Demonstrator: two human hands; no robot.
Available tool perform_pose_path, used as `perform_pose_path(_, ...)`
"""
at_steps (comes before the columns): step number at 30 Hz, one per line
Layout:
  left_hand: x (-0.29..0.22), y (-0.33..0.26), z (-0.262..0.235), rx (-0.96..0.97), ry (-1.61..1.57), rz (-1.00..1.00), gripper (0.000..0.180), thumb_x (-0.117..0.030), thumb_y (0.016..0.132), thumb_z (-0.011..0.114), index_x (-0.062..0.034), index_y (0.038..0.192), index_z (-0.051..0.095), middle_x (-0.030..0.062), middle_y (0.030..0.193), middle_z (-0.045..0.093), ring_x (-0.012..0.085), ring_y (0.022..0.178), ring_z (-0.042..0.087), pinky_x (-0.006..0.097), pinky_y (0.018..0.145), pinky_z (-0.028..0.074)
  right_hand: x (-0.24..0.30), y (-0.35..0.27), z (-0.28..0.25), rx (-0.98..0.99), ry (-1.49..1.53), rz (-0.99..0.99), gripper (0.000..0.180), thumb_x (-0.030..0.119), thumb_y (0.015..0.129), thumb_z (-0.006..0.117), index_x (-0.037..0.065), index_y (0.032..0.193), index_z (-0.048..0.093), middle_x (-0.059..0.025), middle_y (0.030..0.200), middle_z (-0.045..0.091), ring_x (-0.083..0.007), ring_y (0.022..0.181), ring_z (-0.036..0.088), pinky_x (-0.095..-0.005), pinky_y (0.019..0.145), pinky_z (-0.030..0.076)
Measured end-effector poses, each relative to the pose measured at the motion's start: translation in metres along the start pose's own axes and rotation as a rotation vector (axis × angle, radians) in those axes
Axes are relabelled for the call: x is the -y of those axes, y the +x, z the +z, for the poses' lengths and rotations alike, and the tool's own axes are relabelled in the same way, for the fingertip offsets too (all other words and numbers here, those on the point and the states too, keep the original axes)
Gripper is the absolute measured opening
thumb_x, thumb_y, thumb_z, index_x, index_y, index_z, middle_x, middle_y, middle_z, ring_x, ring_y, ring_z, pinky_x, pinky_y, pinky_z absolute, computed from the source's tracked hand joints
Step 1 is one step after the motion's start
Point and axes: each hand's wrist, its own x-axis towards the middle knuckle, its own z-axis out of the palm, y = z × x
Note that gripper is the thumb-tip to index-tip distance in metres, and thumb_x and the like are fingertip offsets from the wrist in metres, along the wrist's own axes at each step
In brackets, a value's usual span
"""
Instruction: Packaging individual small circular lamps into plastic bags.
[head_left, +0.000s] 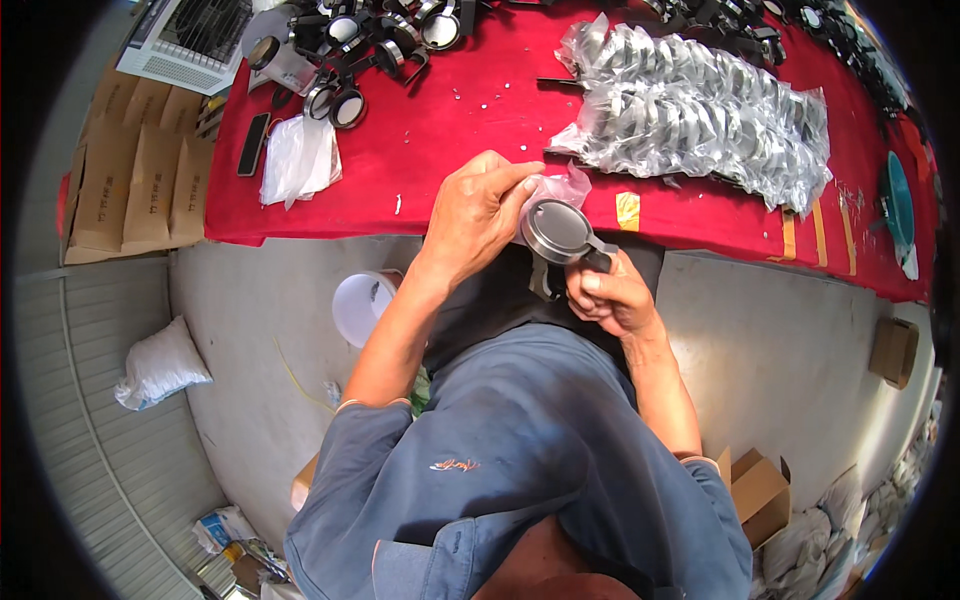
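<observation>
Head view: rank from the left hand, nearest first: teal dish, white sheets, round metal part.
1. Round metal part: just right of the left hand, in the right hand.
2. White sheets: leftward, on the red table.
3. Teal dish: far right.

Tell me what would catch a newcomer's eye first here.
The red cloth across the top would likely draw the eye first. Silvery rows of wrapped parts lie on it at upper right. At the centre, the right hand holds a round grey part, the left hand close beside it.
</observation>
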Motion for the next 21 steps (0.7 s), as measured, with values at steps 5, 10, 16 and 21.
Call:
perform_pose_path(5, 0.004, -0.001, -0.005, 0.067, 0.062, 0.04, 0.022, -0.008, 0.098, 0.072, -0.0067, 0.119, 0.079, 0.0083, 0.074, 0.059, 0.0167, 0.067, 0.058, 0.033, 0.064, 0.047, -0.011, -0.001, -0.009, 0.248, 0.389, -0.066, 0.031, 0.019, 0.092, 0.068, 0.001, 0.117, 0.063, -0.0039, 0.065, 0.051, -0.0083, 0.044, 0.035, -0.0278, 0.043, 0.028)
perform_pose_path(10, 0.004, -0.001, -0.005, 0.066, -0.044, -0.035, 0.021, -0.007, 0.099, 0.07, -0.0053, 0.118, 0.079, 0.0076, 0.075, 0.059, 0.0154, 0.066, 0.058, 0.032, 0.062, 0.047, -0.017, -0.005, -0.006, 0.315, 0.376, 0.068, 0.027, 0.014, 0.09, 0.066, -0.004, 0.111, 0.063, -0.0056, 0.065, 0.051, -0.0096, 0.045, 0.036, -0.0297, 0.044, 0.029)
perform_pose_path(16, 0.005, 0.0, -0.01, 0.248, -0.183, -0.023, 0.02, -0.01, 0.099, 0.07, -0.0067, 0.118, 0.078, 0.011, 0.08, 0.061, 0.0246, 0.072, 0.062, 0.037, 0.068, 0.05, -0.013, 0.009, 0.001, -0.066, 0.292, -0.074, 0.029, 0.018, 0.098, 0.06, 0.011, 0.071, 0.05, -0.0006, 0.066, 0.046, -0.006, 0.045, 0.034, -0.0257, 0.043, 0.028)
perform_pose_path(21, 0.017, 0.003, -0.011, 0.317, -0.125, 0.068, 0.023, -0.01, 0.101, 0.069, -0.009, 0.123, 0.078, 0.0097, 0.08, 0.061, 0.0227, 0.073, 0.061, 0.036, 0.07, 0.051, -0.023, 0.02, 0.018, -0.508, -0.951, -0.189, 0.025, 0.011, 0.087, 0.068, -0.001, 0.069, 0.057, -0.0071, 0.061, 0.057, -0.0181, 0.053, 0.054, -0.0366, 0.053, 0.044)
